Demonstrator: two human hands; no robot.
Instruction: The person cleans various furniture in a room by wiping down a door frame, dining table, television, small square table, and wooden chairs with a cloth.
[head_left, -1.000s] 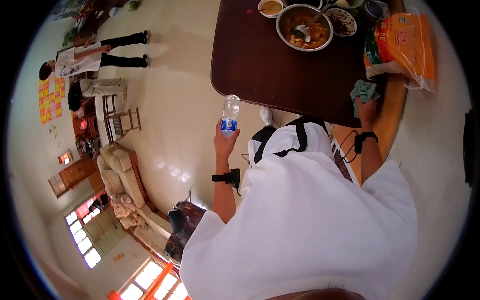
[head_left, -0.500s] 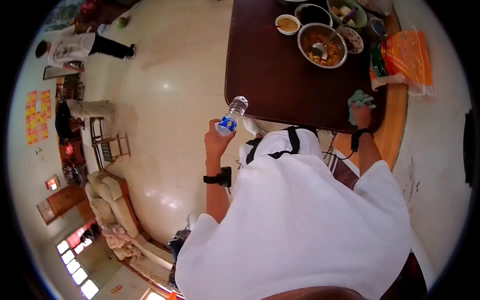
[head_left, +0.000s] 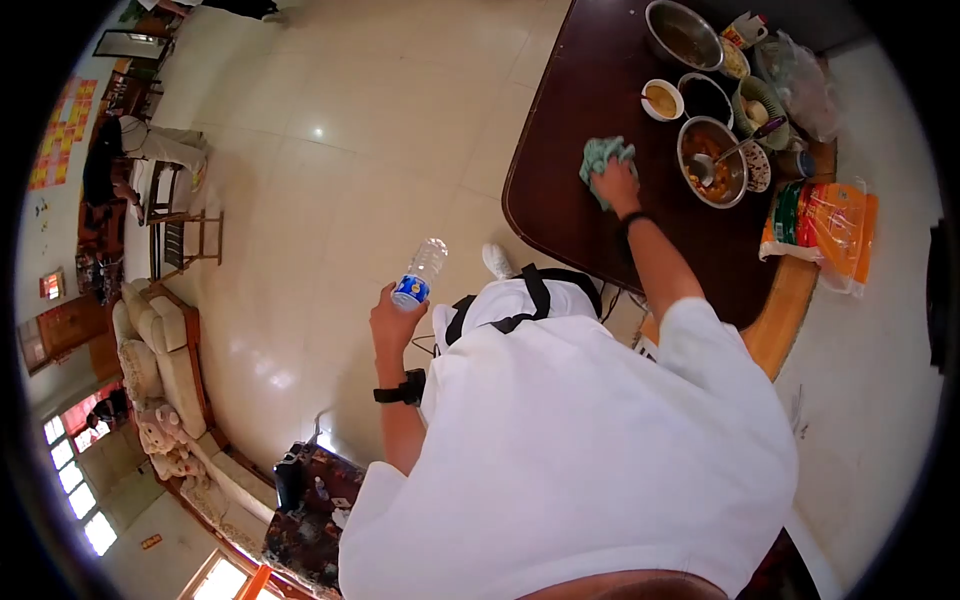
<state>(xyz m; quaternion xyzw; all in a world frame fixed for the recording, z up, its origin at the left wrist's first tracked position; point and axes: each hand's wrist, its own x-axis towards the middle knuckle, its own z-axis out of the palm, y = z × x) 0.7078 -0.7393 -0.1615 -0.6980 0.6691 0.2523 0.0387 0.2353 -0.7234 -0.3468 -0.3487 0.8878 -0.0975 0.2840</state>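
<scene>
Windows (head_left: 100, 533) glare white, the floor (head_left: 350, 160) gleams (corners black, edges bent).

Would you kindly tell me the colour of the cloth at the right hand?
The cloth is pale blue-green, as the head view shows.

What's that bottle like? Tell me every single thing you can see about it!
The bottle is clear and looks like plastic, with a blue label around the part nearest the hand. The person's left hand holds it by that end, on a slant, above the pale floor and apart from the table. It's too small to tell whether it's capped or has anything inside.
</scene>
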